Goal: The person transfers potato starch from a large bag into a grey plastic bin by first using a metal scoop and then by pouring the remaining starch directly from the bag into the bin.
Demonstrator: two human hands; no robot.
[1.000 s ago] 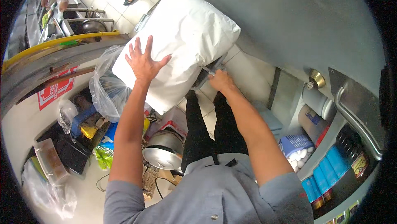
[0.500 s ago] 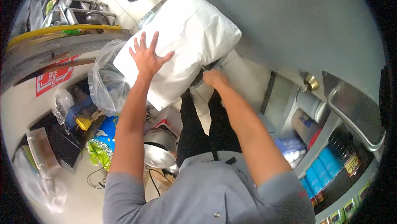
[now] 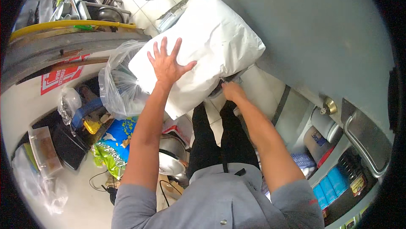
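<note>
Left hand: we see our left hand (image 3: 169,67) palm down with its fingers spread, resting on the bulky white plastic sack (image 3: 211,39); it pinches nothing.
Right hand: our right hand (image 3: 234,92) has its fingers curled at the dark grey, hard-looking edge (image 3: 235,78) under the sack's lower right side; the fingertips are hidden, so we cannot tell what they pinch or how firmly.
White sack: it lies tilted in the upper middle of the frame, above our black-trousered legs (image 3: 222,136); we cannot see all that bears it.
Left side: a knotted clear plastic bag (image 3: 120,91) meets the sack's left edge in view; below it, at lower left, we find a blue and green glossy bag (image 3: 115,144).
Right side: a broad flat grey door (image 3: 313,30) fills the upper right, its round brass knob (image 3: 329,106) at mid right.
Slip risk: we judge that the sack could slide off, because only an open palm steadies its top.
Snag risk: the clear bag could catch or tear if the sack drags across it.
Bump risk: the sack's right corner sits close to the door in view; a swing that way could knock it or scrape the plastic.
</note>
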